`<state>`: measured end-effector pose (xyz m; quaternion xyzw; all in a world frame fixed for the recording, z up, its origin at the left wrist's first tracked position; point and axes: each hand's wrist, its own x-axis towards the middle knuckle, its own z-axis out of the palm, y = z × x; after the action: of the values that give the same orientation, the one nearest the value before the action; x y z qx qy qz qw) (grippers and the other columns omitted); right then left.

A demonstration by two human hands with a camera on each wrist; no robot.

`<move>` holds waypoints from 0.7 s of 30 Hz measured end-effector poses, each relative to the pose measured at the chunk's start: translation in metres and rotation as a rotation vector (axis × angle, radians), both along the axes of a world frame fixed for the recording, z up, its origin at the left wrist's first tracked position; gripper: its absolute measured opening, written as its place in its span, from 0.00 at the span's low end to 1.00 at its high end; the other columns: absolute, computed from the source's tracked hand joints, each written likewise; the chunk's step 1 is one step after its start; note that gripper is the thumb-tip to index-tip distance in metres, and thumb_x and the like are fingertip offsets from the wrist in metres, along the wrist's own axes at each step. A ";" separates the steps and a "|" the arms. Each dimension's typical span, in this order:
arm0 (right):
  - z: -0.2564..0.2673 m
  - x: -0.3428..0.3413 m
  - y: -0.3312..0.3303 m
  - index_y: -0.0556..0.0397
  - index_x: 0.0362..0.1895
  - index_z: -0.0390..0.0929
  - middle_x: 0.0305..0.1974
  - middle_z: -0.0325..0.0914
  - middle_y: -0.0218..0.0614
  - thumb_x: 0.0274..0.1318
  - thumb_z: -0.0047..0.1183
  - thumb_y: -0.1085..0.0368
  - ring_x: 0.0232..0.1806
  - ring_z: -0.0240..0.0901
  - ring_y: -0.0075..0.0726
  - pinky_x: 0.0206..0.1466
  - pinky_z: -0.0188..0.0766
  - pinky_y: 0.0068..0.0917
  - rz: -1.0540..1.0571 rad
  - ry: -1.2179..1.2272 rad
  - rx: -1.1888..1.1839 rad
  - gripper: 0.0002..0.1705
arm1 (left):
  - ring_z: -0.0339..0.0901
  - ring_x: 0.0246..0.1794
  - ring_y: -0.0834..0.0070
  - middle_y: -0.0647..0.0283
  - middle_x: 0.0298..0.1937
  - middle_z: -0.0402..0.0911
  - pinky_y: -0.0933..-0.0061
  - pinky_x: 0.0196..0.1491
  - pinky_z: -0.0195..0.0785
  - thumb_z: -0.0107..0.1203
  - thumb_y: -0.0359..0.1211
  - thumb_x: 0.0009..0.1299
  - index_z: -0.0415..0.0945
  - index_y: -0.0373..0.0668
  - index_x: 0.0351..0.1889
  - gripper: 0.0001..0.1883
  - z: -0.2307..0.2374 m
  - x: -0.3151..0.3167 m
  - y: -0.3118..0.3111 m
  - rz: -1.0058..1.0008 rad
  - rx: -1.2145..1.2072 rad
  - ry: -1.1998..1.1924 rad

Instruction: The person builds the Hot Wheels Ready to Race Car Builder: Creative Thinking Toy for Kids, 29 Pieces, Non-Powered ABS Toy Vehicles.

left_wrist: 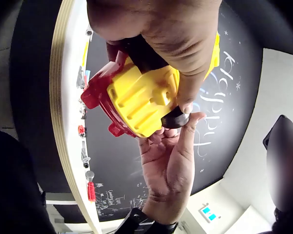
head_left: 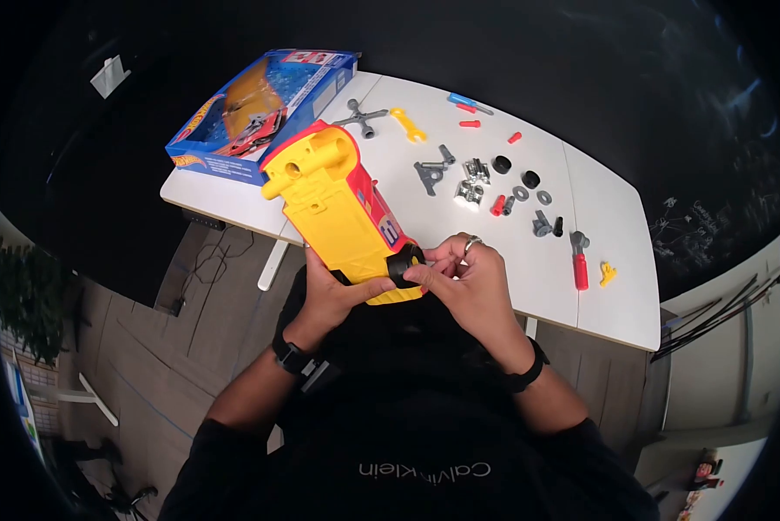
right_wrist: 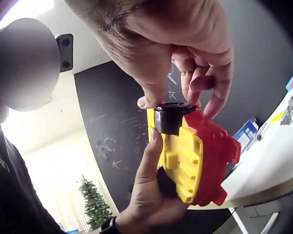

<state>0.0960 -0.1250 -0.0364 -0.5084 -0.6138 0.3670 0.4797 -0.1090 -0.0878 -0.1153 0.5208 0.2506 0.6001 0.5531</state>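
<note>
A toy car (head_left: pixel 333 217) with a yellow underside and red body is held above the table's near edge, its underside turned toward the person. My left hand (head_left: pixel 329 295) grips the car by its lower end, the thumb lying against a black wheel (head_left: pixel 404 263) at that corner. At the same wheel, my right hand (head_left: pixel 472 282) pinches the rim between thumb and fingers. The right wrist view shows this wheel (right_wrist: pixel 168 122) seated at the side of the yellow chassis. Another black wheel (left_wrist: pixel 145 53) is partly covered by the left hand in the left wrist view.
On the white table (head_left: pixel 615 217) lie a yellow wrench (head_left: pixel 409 125), a grey cross-shaped tool (head_left: pixel 362 118), a chrome engine part (head_left: pixel 470 194), black tyres (head_left: pixel 502 163), grey rings (head_left: pixel 520 194) and a red-handled tool (head_left: pixel 580 271). A blue toy box (head_left: pixel 329 95) stands at the left.
</note>
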 end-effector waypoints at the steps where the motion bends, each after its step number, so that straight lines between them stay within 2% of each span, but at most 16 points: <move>1: 0.001 0.000 0.000 0.61 0.27 0.81 0.23 0.76 0.32 0.51 0.79 0.60 0.26 0.71 0.19 0.30 0.70 0.24 -0.026 -0.034 -0.024 0.21 | 0.78 0.62 0.70 0.58 0.62 0.76 0.65 0.65 0.75 0.81 0.27 0.56 0.58 0.38 0.69 0.48 0.000 0.000 -0.001 0.041 0.032 0.041; 2: 0.001 0.000 0.000 0.61 0.27 0.81 0.23 0.76 0.32 0.51 0.79 0.60 0.26 0.71 0.19 0.30 0.70 0.24 -0.032 -0.034 -0.025 0.21 | 0.78 0.62 0.70 0.58 0.62 0.76 0.65 0.65 0.75 0.81 0.27 0.56 0.58 0.38 0.69 0.48 0.001 -0.001 -0.002 0.035 0.031 0.040; 4: 0.002 0.001 0.001 0.60 0.21 0.72 0.19 0.71 0.35 0.57 0.74 0.58 0.21 0.65 0.25 0.27 0.65 0.29 -0.003 -0.095 -0.008 0.26 | 0.78 0.62 0.71 0.58 0.62 0.76 0.66 0.64 0.74 0.82 0.29 0.55 0.57 0.38 0.69 0.49 0.005 -0.002 -0.004 0.046 0.067 0.126; 5: 0.003 0.001 0.003 0.60 0.21 0.72 0.19 0.71 0.35 0.57 0.74 0.58 0.21 0.65 0.25 0.27 0.65 0.29 -0.015 -0.094 -0.010 0.26 | 0.78 0.62 0.71 0.58 0.62 0.76 0.66 0.64 0.74 0.82 0.29 0.55 0.57 0.38 0.69 0.49 0.003 -0.001 -0.005 0.033 0.066 0.127; 7: 0.005 -0.001 0.008 0.61 0.20 0.66 0.18 0.66 0.43 0.65 0.67 0.56 0.17 0.58 0.40 0.26 0.62 0.37 0.092 -0.233 0.131 0.30 | 0.78 0.62 0.71 0.58 0.62 0.75 0.67 0.64 0.74 0.82 0.28 0.55 0.57 0.38 0.69 0.49 -0.002 0.002 -0.008 0.081 0.074 0.117; 8: 0.011 -0.001 0.007 0.62 0.22 0.69 0.19 0.67 0.50 0.71 0.61 0.54 0.19 0.61 0.53 0.28 0.64 0.40 0.127 -0.266 0.084 0.29 | 0.78 0.62 0.71 0.58 0.62 0.75 0.67 0.64 0.74 0.82 0.28 0.55 0.57 0.38 0.69 0.49 -0.003 0.003 -0.009 0.068 0.072 0.118; 9: 0.015 -0.002 0.004 0.62 0.22 0.69 0.19 0.67 0.50 0.71 0.61 0.54 0.19 0.61 0.53 0.28 0.64 0.40 0.117 -0.266 0.082 0.29 | 0.78 0.62 0.71 0.58 0.62 0.75 0.66 0.65 0.74 0.82 0.28 0.56 0.57 0.38 0.69 0.49 -0.003 0.004 -0.009 0.061 0.042 0.082; 11: 0.020 -0.005 0.003 0.61 0.24 0.74 0.21 0.72 0.51 0.72 0.58 0.51 0.22 0.68 0.55 0.29 0.66 0.39 0.088 -0.345 0.016 0.28 | 0.78 0.62 0.71 0.58 0.62 0.75 0.66 0.65 0.74 0.81 0.28 0.56 0.57 0.38 0.69 0.48 -0.003 0.005 -0.008 0.051 0.015 0.046; 15: 0.018 0.000 0.003 0.61 0.25 0.77 0.23 0.75 0.52 0.73 0.55 0.48 0.24 0.73 0.54 0.31 0.68 0.40 0.095 -0.318 0.057 0.29 | 0.77 0.64 0.68 0.57 0.63 0.75 0.63 0.67 0.74 0.77 0.23 0.59 0.56 0.41 0.70 0.45 -0.004 0.007 -0.007 -0.036 -0.053 -0.094; 17: 0.017 0.017 0.013 0.60 0.26 0.78 0.23 0.76 0.51 0.73 0.55 0.47 0.24 0.75 0.53 0.32 0.69 0.42 -0.044 -0.218 0.034 0.30 | 0.77 0.65 0.67 0.57 0.64 0.75 0.62 0.68 0.73 0.75 0.21 0.60 0.56 0.42 0.71 0.45 -0.006 0.007 -0.007 -0.094 -0.102 -0.159; 19: 0.018 0.061 0.036 0.57 0.33 0.82 0.24 0.80 0.49 0.71 0.55 0.49 0.28 0.80 0.51 0.35 0.73 0.43 -0.212 -0.470 0.101 0.24 | 0.77 0.67 0.64 0.56 0.66 0.75 0.59 0.70 0.72 0.72 0.20 0.62 0.55 0.44 0.73 0.45 -0.010 0.003 -0.004 -0.196 -0.232 -0.263; 21: 0.014 0.122 0.061 0.51 0.42 0.85 0.33 0.84 0.47 0.68 0.57 0.55 0.38 0.83 0.52 0.41 0.79 0.45 -0.470 -0.900 0.100 0.13 | 0.77 0.67 0.63 0.57 0.67 0.74 0.58 0.71 0.71 0.72 0.23 0.64 0.55 0.45 0.75 0.45 -0.013 0.001 -0.003 -0.227 -0.249 -0.278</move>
<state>0.2177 -0.0642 -0.0224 -0.7168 -0.6455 -0.0356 0.2612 -0.1084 -0.0904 -0.1278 0.3857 0.1839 0.5643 0.7064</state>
